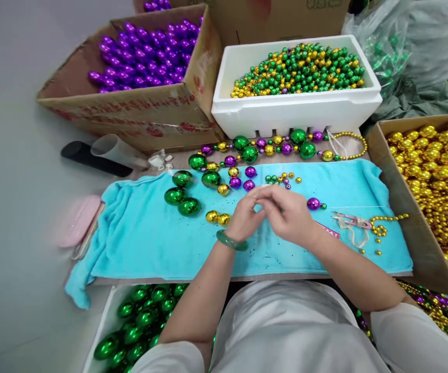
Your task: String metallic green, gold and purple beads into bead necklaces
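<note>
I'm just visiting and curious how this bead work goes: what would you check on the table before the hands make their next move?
1. Both hands meet over the towel: left hand and right hand touch at the fingertips. Ok.
2. What the fingers pinch: hidden between them. Cannot tell.
3. Next bead within reach: purple bead lies just beside the right hand. Ok.
4. Loose beads staying put: green balls and gold beads rest on the blue towel. Ok.
5. Cutting tool handy: pink snips lie on the towel to the right. Ok.
6. Thread state: too thin to see. Cannot tell.
</note>
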`<move>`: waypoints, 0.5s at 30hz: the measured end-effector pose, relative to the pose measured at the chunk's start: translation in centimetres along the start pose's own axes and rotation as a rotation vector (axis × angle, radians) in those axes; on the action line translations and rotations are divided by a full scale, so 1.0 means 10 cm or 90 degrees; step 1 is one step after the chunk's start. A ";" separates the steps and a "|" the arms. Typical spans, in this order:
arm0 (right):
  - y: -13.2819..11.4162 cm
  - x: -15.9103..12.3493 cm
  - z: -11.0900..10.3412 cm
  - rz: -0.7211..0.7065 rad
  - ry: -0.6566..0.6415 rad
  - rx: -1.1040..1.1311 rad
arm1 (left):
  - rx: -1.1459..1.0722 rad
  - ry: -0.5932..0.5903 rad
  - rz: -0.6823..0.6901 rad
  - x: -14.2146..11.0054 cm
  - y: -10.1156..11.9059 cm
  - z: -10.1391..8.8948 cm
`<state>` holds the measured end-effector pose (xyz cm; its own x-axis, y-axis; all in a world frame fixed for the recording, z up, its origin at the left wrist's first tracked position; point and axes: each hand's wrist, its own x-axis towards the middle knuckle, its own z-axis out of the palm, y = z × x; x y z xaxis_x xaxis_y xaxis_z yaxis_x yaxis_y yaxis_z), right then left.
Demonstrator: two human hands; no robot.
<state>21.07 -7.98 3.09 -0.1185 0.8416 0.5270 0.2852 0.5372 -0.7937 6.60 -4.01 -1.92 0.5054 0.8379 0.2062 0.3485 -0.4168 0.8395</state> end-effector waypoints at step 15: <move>-0.47 -0.31 -1.73 0.278 0.509 0.204 | 0.174 0.050 -0.103 -0.14 -0.38 0.17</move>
<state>36.52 -14.06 10.45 0.6529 0.7475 0.1222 -0.1367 0.2750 -0.9517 5.89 -4.22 -6.31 0.3670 0.9213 0.1286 0.6236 -0.3463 0.7008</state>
